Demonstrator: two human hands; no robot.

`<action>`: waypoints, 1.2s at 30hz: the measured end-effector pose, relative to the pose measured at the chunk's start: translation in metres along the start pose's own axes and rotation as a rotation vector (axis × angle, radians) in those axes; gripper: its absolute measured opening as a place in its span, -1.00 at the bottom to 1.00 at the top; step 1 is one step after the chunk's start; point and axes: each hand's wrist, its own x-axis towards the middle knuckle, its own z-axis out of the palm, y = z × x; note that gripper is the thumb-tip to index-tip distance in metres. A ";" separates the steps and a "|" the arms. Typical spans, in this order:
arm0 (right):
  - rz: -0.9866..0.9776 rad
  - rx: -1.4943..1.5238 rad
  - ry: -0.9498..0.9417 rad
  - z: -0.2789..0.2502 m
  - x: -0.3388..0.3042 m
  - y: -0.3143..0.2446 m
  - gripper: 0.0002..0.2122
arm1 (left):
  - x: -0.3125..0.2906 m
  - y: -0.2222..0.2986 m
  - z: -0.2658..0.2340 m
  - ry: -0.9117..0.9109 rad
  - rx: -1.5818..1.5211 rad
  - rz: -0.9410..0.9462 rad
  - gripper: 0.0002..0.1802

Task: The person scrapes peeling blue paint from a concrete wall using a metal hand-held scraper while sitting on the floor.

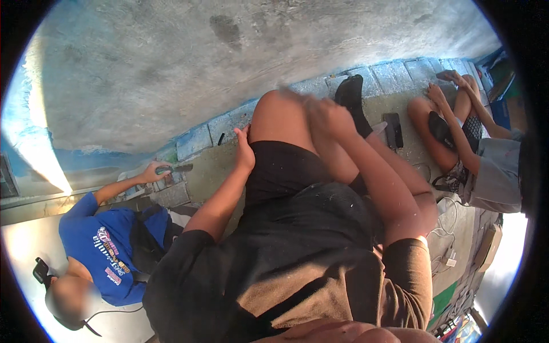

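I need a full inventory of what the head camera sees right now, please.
Wall: 1, grey, blue lower edge, across the top.
Blocks: one row, count unclear, pale grey, wall's foot.
Slab: 1, black, phone-like, right of the foot.
Stick: 1, black, left of the left hand.
Plug: 1, white, on a cable, right.
Board: 1, brown, far right.
Left co-worker: 1, blue shirt, lower left.
Tool: 1, dark, in that co-worker's hand.
Right co-worker: 1, grey shirt, far right.
Footwear: 1 visible, black, upper centre.
Shorts: 1 pair, black, centre.
Left hand: 1, bare, open beside the thigh.
Right hand: 1, bare, blurred, over the legs; grip unclear.
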 end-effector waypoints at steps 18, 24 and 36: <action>0.135 0.047 0.246 0.022 0.012 0.042 -0.54 | 0.011 -0.003 0.009 0.065 -0.135 -0.022 0.27; -0.379 -0.044 0.084 0.009 -0.024 -0.005 -0.52 | 0.014 -0.023 -0.006 0.075 -0.162 -0.011 0.17; -0.326 -0.034 0.222 0.005 -0.031 0.012 -0.48 | 0.012 -0.017 -0.001 0.072 -0.125 0.018 0.12</action>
